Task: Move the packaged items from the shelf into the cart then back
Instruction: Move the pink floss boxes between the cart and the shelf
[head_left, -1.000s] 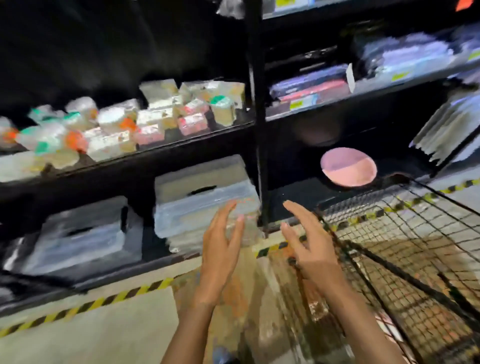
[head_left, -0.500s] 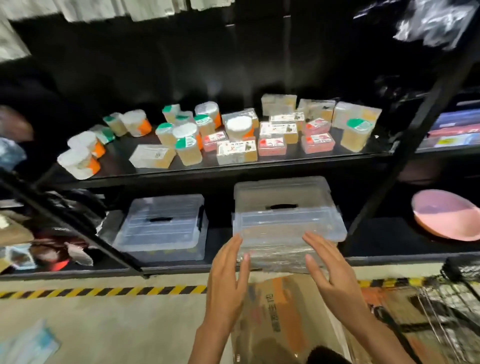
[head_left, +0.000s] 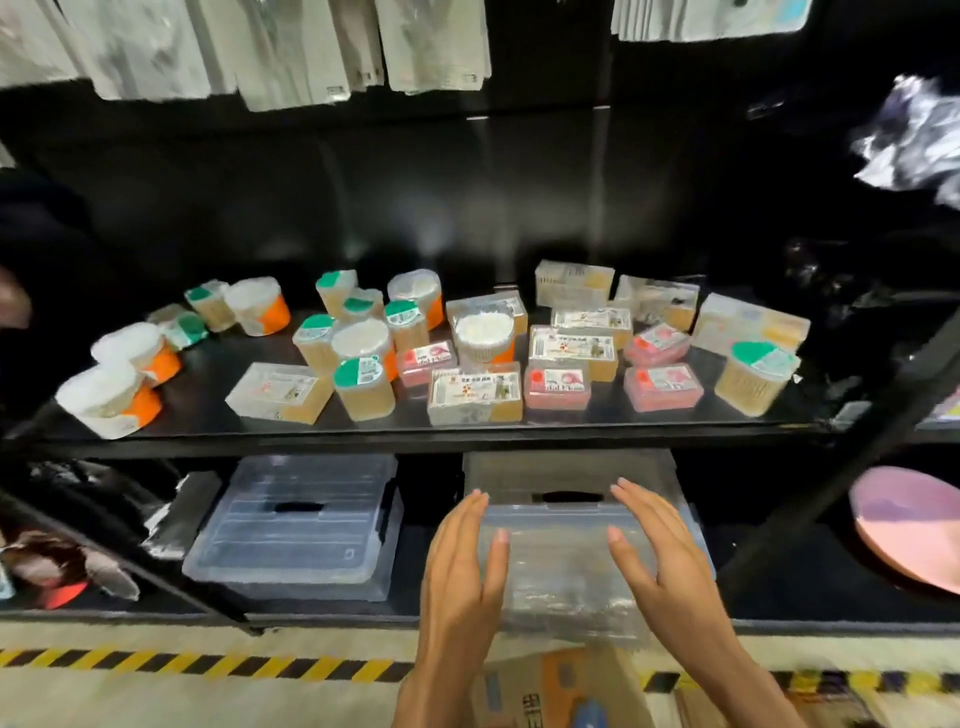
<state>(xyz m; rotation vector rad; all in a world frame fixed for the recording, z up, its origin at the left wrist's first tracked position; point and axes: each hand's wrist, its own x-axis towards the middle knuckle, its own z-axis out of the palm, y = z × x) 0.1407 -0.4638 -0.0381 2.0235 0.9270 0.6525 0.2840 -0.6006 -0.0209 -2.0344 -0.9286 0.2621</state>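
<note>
I see my left hand (head_left: 462, 566) and right hand (head_left: 660, 556) flat-fingered, holding nothing, before the lower clear plastic lidded bin (head_left: 571, 499). Small clear-wrapped packaged items (head_left: 475, 397), pink, orange and green-capped, crowd the black shelf (head_left: 363, 431) toward its front edge.

A: What sort of place is this?

B: A shop, or its stockroom. A black metal shelf (head_left: 467, 434) carries many small clear plastic packs with printed labels (head_left: 475, 397), set out in rows like goods for sale.

A: Anything else?

B: White flat packets hang in a row above (head_left: 291, 47), clear lidded plastic storage bins (head_left: 301, 525) sit on the lower level, and yellow-and-black hazard tape (head_left: 208, 667) edges the pale floor.
</note>
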